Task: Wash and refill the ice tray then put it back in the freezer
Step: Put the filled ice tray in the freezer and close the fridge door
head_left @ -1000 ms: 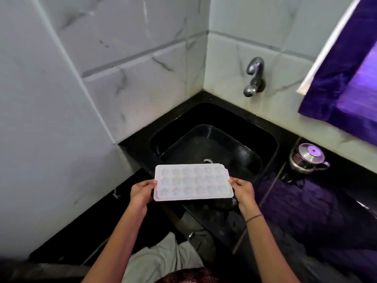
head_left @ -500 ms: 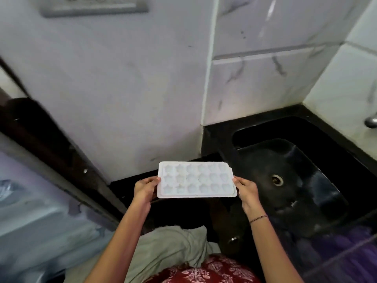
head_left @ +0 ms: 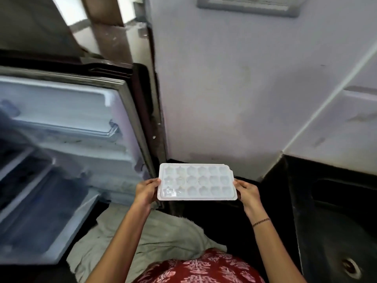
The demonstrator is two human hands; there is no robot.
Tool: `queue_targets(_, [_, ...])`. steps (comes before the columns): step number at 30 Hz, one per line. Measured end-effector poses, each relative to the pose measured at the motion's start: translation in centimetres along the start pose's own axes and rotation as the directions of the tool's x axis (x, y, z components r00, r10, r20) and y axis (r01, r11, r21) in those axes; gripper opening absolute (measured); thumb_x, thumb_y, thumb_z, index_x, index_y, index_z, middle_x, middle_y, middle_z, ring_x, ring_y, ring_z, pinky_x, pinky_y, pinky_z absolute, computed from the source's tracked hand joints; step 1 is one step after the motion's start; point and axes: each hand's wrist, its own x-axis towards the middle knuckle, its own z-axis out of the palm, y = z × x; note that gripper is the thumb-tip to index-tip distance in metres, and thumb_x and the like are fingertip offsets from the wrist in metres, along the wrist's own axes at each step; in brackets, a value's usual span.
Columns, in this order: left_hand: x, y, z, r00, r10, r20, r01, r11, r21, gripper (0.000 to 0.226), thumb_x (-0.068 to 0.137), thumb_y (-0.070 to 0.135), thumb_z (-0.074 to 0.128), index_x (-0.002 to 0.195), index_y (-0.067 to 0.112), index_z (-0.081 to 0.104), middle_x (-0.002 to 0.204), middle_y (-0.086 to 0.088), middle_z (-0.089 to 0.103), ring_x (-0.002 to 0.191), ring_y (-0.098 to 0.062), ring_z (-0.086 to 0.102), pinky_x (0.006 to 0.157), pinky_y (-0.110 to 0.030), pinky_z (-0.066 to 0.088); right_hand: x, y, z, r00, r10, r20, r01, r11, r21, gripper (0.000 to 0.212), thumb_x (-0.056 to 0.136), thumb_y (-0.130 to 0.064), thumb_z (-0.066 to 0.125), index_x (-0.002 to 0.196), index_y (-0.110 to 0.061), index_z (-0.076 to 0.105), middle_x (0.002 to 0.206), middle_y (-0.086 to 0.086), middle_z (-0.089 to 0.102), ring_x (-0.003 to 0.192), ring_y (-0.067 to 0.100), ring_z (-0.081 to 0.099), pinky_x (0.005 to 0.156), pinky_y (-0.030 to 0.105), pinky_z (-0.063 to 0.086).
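I have the ice tray (head_left: 196,181) level in the air, one hand on each short end. It is carried clear of the bench (head_left: 285,170), just off the bench's left end and in front of the pale wall (head_left: 234,88). The left hand (head_left: 145,193) grips the left end, with the fingers curled under and the thumb on the rim. The right hand (head_left: 247,192) grips the right end the same way.

What has changed is the direction I face. A second ago the tray hung over the front edge of the sink (head_left: 336,221), with the tap ahead. Now the sink has slid off to the right and the open fridge (head_left: 61,119) fills the left of the view, its pale lining and shelves blurred. The grip and the tray's level attitude are the same throughout.

The near-left cells glint as if they hold water, so I judge washing and refilling done and only the return left. I cannot tell which part of the fridge is the freezer. The tray has to stay flat through the rest of the swing left or the water will slop out.
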Motion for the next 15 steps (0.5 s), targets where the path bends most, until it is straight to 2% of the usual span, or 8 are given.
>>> queue_targets(2, [-0.6,0.3,-1.2,0.998,0.006,-0.068,-0.010,0.998,-0.055,0.007,0.091,0.004,0.055,0.095,0.002,0.060,0.048,0.003,0.064,0.037,-0.005,0.059,0.037,-0.014,0.046,1.0,-0.9,1.5,0.996,-0.001,0.090,0.004,0.999,-0.038,0.018,0.090,-0.004,0.060,0.106,0.002,0.065,0.097,0.010,0.068,0.087,0.021,0.063,0.082,0.032,0.051])
queue_targets(4, [-1.3,0.6,-2.1,0.991,0.003,-0.132,-0.018,0.993,-0.113,0.007,0.091,0.007,0.054,0.088,0.004,0.060,0.062,-0.004,0.066,0.043,-0.008,0.061,0.038,-0.014,0.047,1.7,-1.9,3.0,0.986,0.000,0.166,0.010,0.998,-0.061,0.009,0.090,-0.003,0.059,0.096,-0.003,0.066,0.090,0.006,0.067,0.079,0.016,0.061,0.073,0.027,0.049])
queue_targets(6, [-1.9,0.7,-3.1,0.975,-0.012,-0.220,-0.026,0.985,-0.172,0.010,0.092,0.010,0.054,0.086,0.005,0.060,0.074,-0.009,0.064,0.056,-0.014,0.062,0.038,-0.015,0.046,2.2,-2.6,4.9,0.970,0.003,0.241,0.016,0.997,-0.078,0.013,0.090,-0.003,0.058,0.084,-0.011,0.066,0.093,0.006,0.067,0.082,0.017,0.061,0.073,0.028,0.047])
queue_targets(10, [-2.8,0.2,-5.0,0.930,-0.094,-0.356,-0.010,0.960,-0.278,0.014,0.093,0.014,0.051,0.088,0.006,0.062,0.075,-0.006,0.063,0.064,-0.016,0.059,0.041,-0.019,0.047,2.5,-3.8,8.8,0.933,0.006,0.360,0.039,0.992,-0.116,0.018,0.090,-0.008,0.056,0.079,-0.013,0.070,0.084,0.004,0.070,0.076,0.018,0.064,0.070,0.031,0.049])
queue_targets(13, [-3.5,-0.5,-6.7,0.892,-0.145,-0.428,-0.013,0.939,-0.344,0.018,0.093,0.015,0.051,0.080,0.009,0.060,0.073,-0.004,0.063,0.065,-0.016,0.059,0.053,-0.025,0.045,2.5,-4.1,11.8,0.893,0.011,0.451,0.064,0.986,-0.151,0.017,0.091,-0.013,0.055,0.090,-0.007,0.071,0.086,0.007,0.069,0.076,0.020,0.063,0.075,0.037,0.048])
queue_targets(15, [-4.0,-1.0,-8.2,0.863,-0.177,-0.473,-0.024,0.921,-0.390,0.020,0.093,0.016,0.051,0.076,0.010,0.059,0.069,-0.003,0.062,0.064,-0.016,0.058,0.055,-0.026,0.044,2.2,-4.1,13.7,0.857,0.024,0.515,0.082,0.980,-0.181,0.018,0.093,-0.014,0.052,0.093,-0.006,0.069,0.088,0.008,0.069,0.079,0.021,0.063,0.078,0.037,0.049])
